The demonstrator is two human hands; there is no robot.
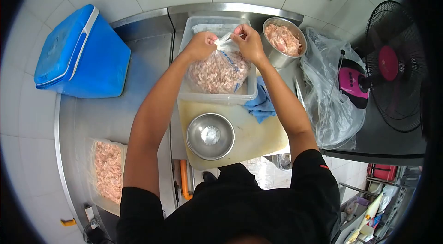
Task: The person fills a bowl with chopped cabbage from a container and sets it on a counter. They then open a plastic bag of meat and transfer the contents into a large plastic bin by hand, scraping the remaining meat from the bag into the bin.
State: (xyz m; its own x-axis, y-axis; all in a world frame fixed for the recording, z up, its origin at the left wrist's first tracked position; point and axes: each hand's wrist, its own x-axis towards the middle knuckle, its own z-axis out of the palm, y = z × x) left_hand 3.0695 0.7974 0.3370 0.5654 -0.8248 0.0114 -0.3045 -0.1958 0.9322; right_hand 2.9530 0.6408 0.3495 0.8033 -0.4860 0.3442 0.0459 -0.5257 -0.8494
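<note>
A clear plastic bag (219,74) full of chopped pale pink meat sits in a clear rectangular plastic tub (217,99). My left hand (202,46) is closed on the gathered neck of the bag. On the other side of the neck, my right hand (248,43) pinches the bag's top edge between thumb and fingers. Blue print shows on the bag's side. Just right of my right hand stands a round metal pot (279,59) heaped with pieces of raw meat (284,40).
A steel bowl (194,141) stands on a cutting board (258,138), near a blue cloth (261,105). A blue cooler (104,59) and a tub of ground meat (109,170) are at left. Plastic bags (330,105) and a fan (387,64) are at right.
</note>
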